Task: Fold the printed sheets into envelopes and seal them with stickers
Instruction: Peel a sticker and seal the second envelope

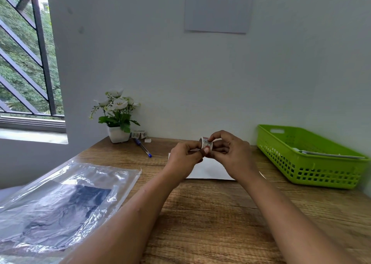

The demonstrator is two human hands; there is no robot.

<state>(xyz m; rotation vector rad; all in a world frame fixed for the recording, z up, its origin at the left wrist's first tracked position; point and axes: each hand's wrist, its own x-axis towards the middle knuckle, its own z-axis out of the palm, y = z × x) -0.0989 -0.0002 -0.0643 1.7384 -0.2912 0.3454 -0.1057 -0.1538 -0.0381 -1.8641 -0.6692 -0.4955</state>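
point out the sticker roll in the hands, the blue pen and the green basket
sticker roll point(206, 142), head view, on its printed outer face
blue pen point(143, 148), head view, middle of the barrel
green basket point(313, 169), head view, on its perforated near wall

Wood-grain desk point(210, 213) beneath your fingers point(219, 136), its far edge meeting a plain pale wall point(160, 62) beyond them. A grey panel point(218, 6) hangs high above them. Well to their left, a barred window point(24, 62) admits soft daylight, and green foliage point(12, 48) shows outside.
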